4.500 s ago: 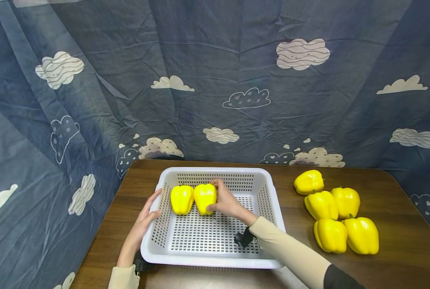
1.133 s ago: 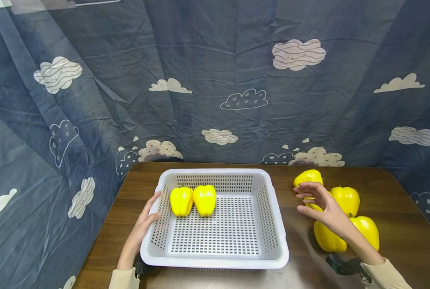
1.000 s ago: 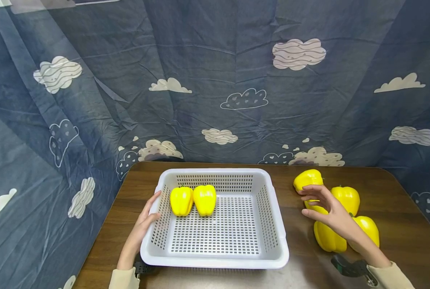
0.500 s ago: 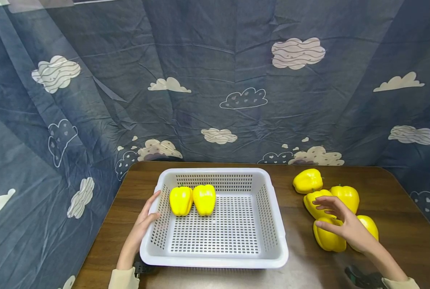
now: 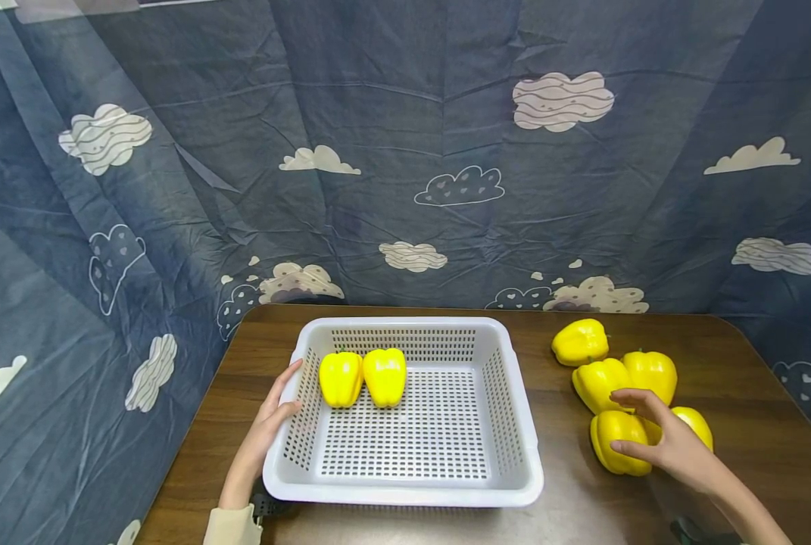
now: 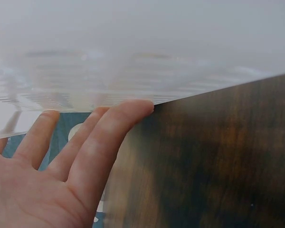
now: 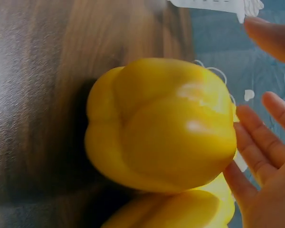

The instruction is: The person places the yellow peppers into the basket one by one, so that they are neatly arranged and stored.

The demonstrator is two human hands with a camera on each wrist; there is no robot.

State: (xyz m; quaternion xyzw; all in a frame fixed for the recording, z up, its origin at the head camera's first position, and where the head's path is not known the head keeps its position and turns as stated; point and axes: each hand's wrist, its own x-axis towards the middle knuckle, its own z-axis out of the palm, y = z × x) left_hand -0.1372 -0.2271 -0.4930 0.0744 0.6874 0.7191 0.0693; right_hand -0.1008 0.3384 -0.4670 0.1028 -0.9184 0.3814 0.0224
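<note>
Two yellow bell peppers stand side by side in the left part of a white perforated plastic basket. My left hand touches the basket's left side; in the left wrist view its fingers lie fairly straight against the outer wall. On the right, my right hand is spread over the front-left yellow bell pepper of a loose group. The right wrist view shows this pepper large, with the fingers beside it, not wrapped round it. Part of another pepper is hidden behind that hand.
More yellow bell peppers lie on the brown wooden table, right of the basket. A strip of tabletop runs between basket and peppers. A dark blue cloth with white clouds hangs behind the table.
Earlier, my right hand was at the second pepper in the basket. It has since let go, moved right, and come down toward the front-left pepper. My left hand has stayed on the basket.
</note>
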